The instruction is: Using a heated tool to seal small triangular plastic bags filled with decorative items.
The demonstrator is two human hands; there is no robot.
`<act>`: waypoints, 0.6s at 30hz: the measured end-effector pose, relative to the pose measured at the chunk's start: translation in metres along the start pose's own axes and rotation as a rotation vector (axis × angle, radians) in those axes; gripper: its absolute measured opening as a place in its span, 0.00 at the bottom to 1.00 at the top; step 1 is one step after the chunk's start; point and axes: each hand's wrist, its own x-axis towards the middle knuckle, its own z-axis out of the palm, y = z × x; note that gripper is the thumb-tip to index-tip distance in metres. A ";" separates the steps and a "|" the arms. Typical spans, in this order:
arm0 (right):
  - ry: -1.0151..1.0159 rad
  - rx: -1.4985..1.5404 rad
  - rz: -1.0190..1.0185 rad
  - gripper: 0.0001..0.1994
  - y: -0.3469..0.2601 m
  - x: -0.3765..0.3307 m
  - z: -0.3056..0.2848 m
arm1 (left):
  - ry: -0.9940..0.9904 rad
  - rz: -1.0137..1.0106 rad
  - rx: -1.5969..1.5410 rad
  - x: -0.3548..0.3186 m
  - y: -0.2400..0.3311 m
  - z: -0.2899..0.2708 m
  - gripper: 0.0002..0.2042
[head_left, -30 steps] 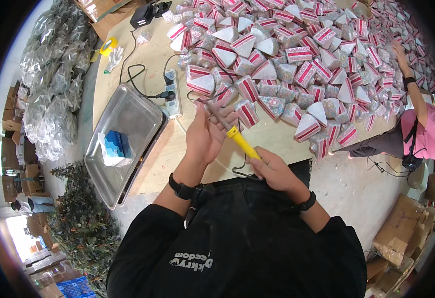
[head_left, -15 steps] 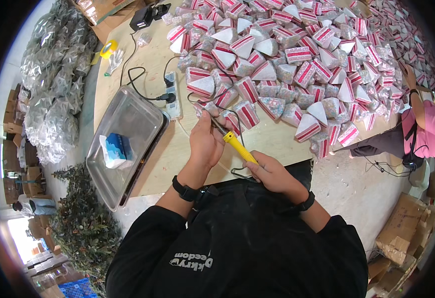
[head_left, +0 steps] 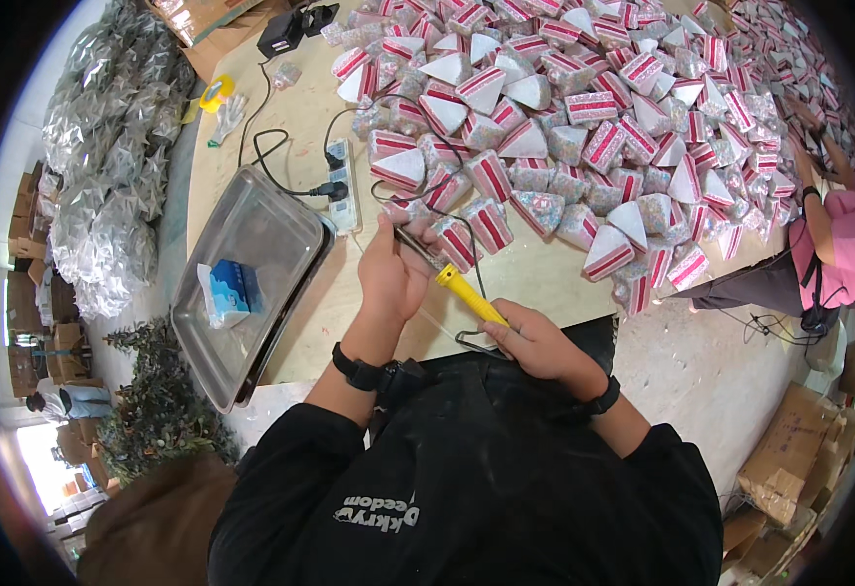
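My right hand point(head_left: 535, 339) is closed round the rear of the yellow handle of a soldering iron point(head_left: 473, 296). A black cord hangs from it near the table's front edge. The metal shaft of the iron slants up and left, across my left hand point(head_left: 391, 272). That hand is curled, palm facing the iron, with thumb and fingertips close to the shaft's far end. What its fingertips hold is hidden. Just beyond them, wrapped cake-slice-shaped pieces point(head_left: 490, 225) with white and red-pink layers lie at the near edge of a large heap point(head_left: 584, 107).
Left on the wooden table point(head_left: 349, 332) stands a clear tray point(head_left: 188, 322) holding a blue packet point(head_left: 232, 290). Behind it are a power strip point(head_left: 343, 186) with cords and yellow tape point(head_left: 216, 93). A co-worker in pink point(head_left: 848, 234) reaches over the heap's right side. Cartons point(head_left: 789, 439) stand lower right.
My left hand has shifted slightly left and its palm has turned up a little, baring more of the shaft. A brown rounded shape has come in at the lower left.
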 end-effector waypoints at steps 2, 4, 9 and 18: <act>-0.008 -0.012 -0.014 0.12 -0.001 0.001 0.000 | -0.427 -0.039 -0.217 0.009 0.000 -0.034 0.21; -0.013 0.006 0.009 0.12 -0.002 0.000 -0.001 | -0.610 -0.044 -0.306 0.014 -0.004 -0.021 0.25; 0.023 0.008 0.002 0.12 -0.001 -0.001 -0.002 | 0.286 -0.014 0.168 -0.015 -0.006 0.053 0.25; -0.004 0.038 0.007 0.12 0.001 0.000 0.002 | 0.099 0.009 0.121 -0.015 -0.010 0.035 0.16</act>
